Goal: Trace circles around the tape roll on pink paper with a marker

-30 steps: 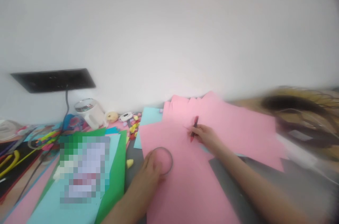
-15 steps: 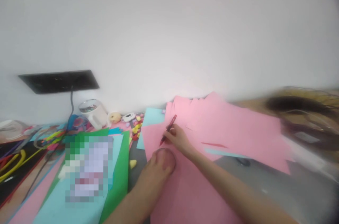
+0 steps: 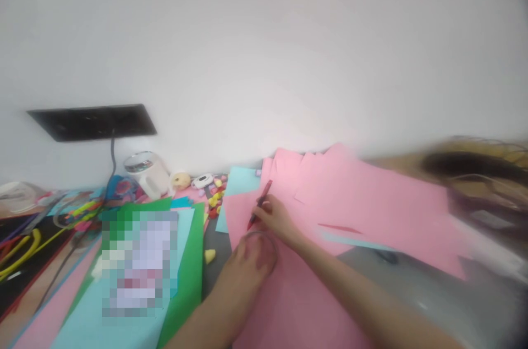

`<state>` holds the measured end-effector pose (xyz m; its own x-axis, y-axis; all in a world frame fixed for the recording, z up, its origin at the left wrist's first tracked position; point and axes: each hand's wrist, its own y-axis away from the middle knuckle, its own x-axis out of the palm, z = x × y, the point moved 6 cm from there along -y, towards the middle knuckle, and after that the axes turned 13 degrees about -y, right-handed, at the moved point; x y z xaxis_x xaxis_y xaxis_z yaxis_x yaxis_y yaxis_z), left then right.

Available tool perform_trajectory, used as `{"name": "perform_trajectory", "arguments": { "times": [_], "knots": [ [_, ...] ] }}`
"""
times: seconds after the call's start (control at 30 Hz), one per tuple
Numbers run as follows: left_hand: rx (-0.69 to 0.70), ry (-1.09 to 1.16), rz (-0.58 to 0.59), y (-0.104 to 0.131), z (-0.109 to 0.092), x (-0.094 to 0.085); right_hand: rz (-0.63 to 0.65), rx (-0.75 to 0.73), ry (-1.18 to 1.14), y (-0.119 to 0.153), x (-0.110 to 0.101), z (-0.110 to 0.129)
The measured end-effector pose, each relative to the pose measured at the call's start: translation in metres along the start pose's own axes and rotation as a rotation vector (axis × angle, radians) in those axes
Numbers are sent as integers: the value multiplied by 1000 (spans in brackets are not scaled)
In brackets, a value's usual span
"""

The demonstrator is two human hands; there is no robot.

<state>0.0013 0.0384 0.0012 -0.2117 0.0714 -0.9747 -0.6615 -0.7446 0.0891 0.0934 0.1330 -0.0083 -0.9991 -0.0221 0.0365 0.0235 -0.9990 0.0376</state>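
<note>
A sheet of pink paper [image 3: 305, 305] lies under both of my hands. My left hand [image 3: 247, 261] is over a round, thin-rimmed thing [image 3: 270, 255] on that sheet, fingers bent over it and holding it down; pink shows through its middle, and its exact kind is unclear. Pinched in my right hand [image 3: 272, 214] is a red and black pen [image 3: 264, 195], tilted, its lower end down by the far edge of the round thing. Whether the tip touches the paper is too blurred to tell.
More pink sheets [image 3: 383, 195] spread to the right over a grey surface. Left are green paper [image 3: 185, 272], light blue paper [image 3: 86, 305] and a pixelated patch. A white mug [image 3: 150, 175], small coloured pieces [image 3: 215, 197] and a corded black socket panel [image 3: 94, 122] are further back.
The view has shifted slightly. My left hand stays on the round thing, and the pen in my right hand has barely moved along its far rim.
</note>
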Motion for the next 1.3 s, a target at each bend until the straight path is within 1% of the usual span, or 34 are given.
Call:
{"name": "perform_trajectory", "arguments": {
  "times": [0.13,0.23,0.4,0.47,0.53,0.63,0.77,0.9,0.97,1.13,1.23,1.3],
  "knots": [
    [3,32,16,0,1,0,47,4,-1,-1,7,1],
    [16,25,61,-1,1,7,95,-5,4,-4,13,-1],
    [27,13,-7,-4,0,19,194,-10,32,-5,24,-5],
    [9,13,3,-5,0,21,238,-5,54,-5,28,-6],
    [-8,25,23,-4,1,18,265,-6,82,-6,30,-6],
    [20,75,29,-2,0,7,264,-17,134,-8,29,-4],
    [44,129,20,0,2,-2,196,-48,206,-11,20,1],
    [52,142,110,0,5,-4,100,-55,254,-11,2,4],
    [52,152,118,0,6,-9,60,-47,261,-9,-7,3],
    [67,176,70,2,9,-19,-28,-31,250,4,-32,0],
    [58,160,98,1,12,-21,-83,-38,253,16,-47,1],
    [70,120,128,-2,11,-25,-98,-40,243,26,-54,3]
  ]
}}
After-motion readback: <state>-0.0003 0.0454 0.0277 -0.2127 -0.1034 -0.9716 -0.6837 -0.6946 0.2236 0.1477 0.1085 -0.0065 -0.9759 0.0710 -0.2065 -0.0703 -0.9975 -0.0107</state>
